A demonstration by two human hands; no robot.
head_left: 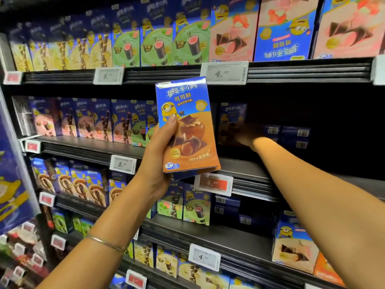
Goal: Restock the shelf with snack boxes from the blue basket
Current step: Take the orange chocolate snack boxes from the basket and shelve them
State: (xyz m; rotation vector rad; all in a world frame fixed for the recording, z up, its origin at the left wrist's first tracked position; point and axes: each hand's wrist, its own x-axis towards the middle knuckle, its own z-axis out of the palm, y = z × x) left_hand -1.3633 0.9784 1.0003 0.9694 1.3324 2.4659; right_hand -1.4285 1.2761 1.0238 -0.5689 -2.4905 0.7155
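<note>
Store shelving (250,170) in several tiers, with dark decks and price rails along the front edges. Top tier: rows of upright snack boxes, yellow at left, green in the middle, pink at right; one blue box (281,28) among the pink ones stands upside down. Second tier: packed with upright boxes on its left half; its right half is mostly dark, with a chocolate-brown box (231,119) standing far back and low stacks of dark blue boxes (295,136) beside it, barcodes facing out. The person's right arm reaches into this dark bay; the right hand (246,135) lies just beside the chocolate-brown box, blurred and in shade, so whether its fingers are apart or together cannot be told. The left hand (158,157) grips a blue and orange snack box (187,126) upright in front of the second tier, clear of the deck, thumb clamped on its printed face and the other fingers hidden behind it. White price tags (225,73) clip to the rails, some of them red. A thin bracelet (106,244) circles the left wrist
</note>
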